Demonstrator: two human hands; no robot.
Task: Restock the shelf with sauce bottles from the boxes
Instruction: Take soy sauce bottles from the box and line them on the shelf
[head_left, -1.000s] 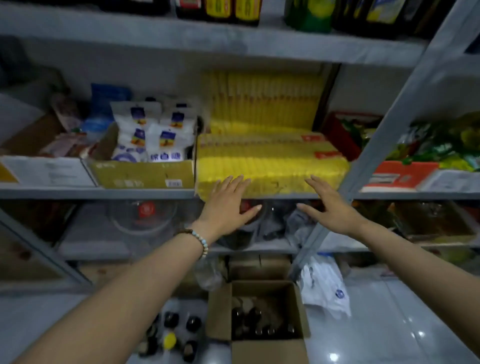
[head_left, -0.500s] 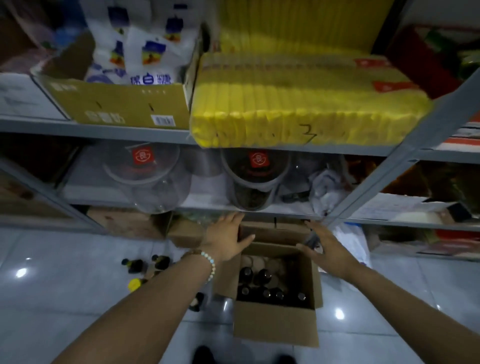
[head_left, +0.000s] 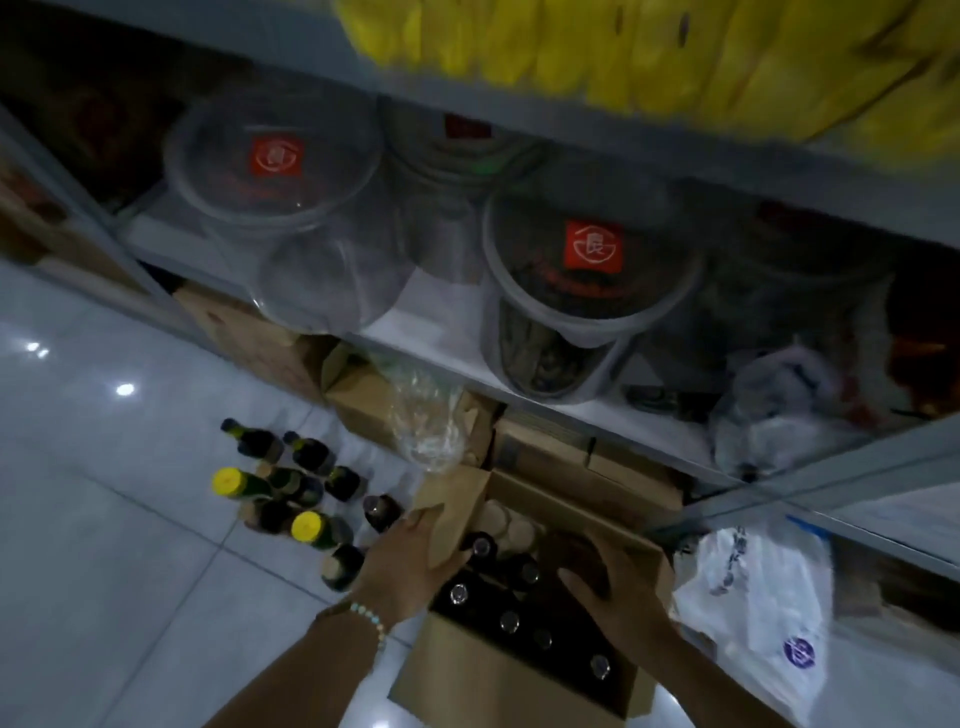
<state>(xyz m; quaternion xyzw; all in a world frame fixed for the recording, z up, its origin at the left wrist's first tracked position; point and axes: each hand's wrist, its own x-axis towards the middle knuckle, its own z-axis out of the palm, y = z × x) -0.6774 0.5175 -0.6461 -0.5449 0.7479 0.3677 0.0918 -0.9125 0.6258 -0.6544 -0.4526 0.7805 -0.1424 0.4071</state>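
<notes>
One box (head_left: 467, 675) of bottles (head_left: 509, 621), held by left hand (head_left: 410, 566) and right hand (head_left: 618, 592).

The box (head_left: 467, 686) is plain brown cardboard, matt, as are the cartons (head_left: 358, 402) behind it. The bottles (head_left: 509, 621) inside look like dark glass, glossy, with shiny tops. Two on the floor (head_left: 104, 545) wear smooth yellow plastic caps (head_left: 227, 480). That floor is pale tile, polished and mirroring lamp spots. The shelf (head_left: 649, 150) looks like grey painted metal, dull. The tubs (head_left: 587, 291) are clear plastic, faintly cloudy. The bag (head_left: 753, 597) is thin white plastic, crinkled. The bracelet (head_left: 370, 618) is smooth pale beads.
</notes>
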